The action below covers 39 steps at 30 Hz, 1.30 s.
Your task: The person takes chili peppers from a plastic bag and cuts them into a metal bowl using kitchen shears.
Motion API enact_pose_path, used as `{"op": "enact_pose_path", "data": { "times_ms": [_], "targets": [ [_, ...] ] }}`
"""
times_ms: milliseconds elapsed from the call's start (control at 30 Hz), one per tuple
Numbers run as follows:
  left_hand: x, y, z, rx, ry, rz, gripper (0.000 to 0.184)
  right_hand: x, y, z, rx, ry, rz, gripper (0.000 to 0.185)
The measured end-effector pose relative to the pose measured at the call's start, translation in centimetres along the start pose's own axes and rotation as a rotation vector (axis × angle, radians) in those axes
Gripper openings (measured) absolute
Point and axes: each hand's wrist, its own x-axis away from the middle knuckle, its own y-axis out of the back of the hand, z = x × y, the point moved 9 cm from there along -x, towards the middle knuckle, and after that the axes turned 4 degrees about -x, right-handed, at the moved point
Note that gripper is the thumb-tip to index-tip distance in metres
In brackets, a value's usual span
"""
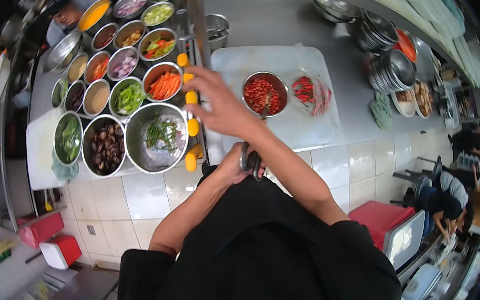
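While the left hand point(233, 165) is gripping a dark looped handle point(245, 155) low before the black clothing point(262, 242), its other end is hiding from me, so I cannot tell what it belongs to. Just ahead, the right hand point(223, 107) is hovering, fingers parted and loosely bent, by the row of yellow grips point(192, 127); it seems to be holding nothing, though whether it is touching one I cannot tell. To the right, a white board point(230, 62) is carrying a steel bowl point(281, 86) of chopped red chillies point(257, 96) and a clear bag point(322, 94) just beside it, probably grouped as like with like. To the left, metal pots point(161, 162) of ingredients are standing packed together, likely for easy reach. Farther right on the desk point(360, 117), nested bowls point(393, 67) are stacking up, apparently saving room.
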Motion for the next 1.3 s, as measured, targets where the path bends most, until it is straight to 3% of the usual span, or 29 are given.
{"op": "enact_pose_path", "data": {
  "times_ms": [33,100,200,267,333,400,533,833,933,1033,1300],
  "targets": [
    [-0.1,0.1,-0.1,0.055,-0.036,0.031,0.029,-0.7,-0.4,0.6,-0.004,0.02,-0.004,0.039],
    [-0.2,1.0,0.1,-0.013,-0.013,-0.01,0.028,-0.9,1.4,1.1,-0.004,0.025,-0.119,0.038],
    [0.3,2.1,0.6,-0.071,0.066,-0.122,0.03,1.6,6.9,-2.5,0.236,-0.033,-0.271,0.026],
    [0.7,2.3,0.5,-0.091,0.095,-0.12,0.023,5.7,12.0,-7.9,0.283,-0.201,-0.493,0.014],
    [1.0,2.1,0.2,-0.103,0.101,-0.129,0.019,10.0,16.5,-12.0,0.532,-0.358,-0.537,0.01],
    [1.0,2.1,0.2,-0.098,0.097,-0.13,0.019,13.4,19.0,-15.7,0.794,-0.518,-0.387,0.011],
    [1.0,1.7,-0.2,-0.128,0.091,-0.13,0.019,18.2,20.9,-19.5,0.868,-0.723,-0.338,0.021],
    [0.7,2.2,0.1,-0.11,0.067,-0.156,0.03,17.9,20.2,-18.2,0.926,-0.563,-0.318,0.024],
    [0.7,2.2,0.2,-0.114,0.075,-0.161,0.02,17.8,20.3,-18.4,0.907,-0.526,-0.347,0.022],
    [0.5,2.4,0.3,-0.108,0.075,-0.167,0.031,17.2,19.8,-18.8,0.943,-0.462,-0.281,0.02],
    [0.5,2.1,0.0,-0.101,0.086,-0.183,0.02,16.0,19.3,-18.4,0.864,-0.375,-0.208,0.016]
  ]
}}
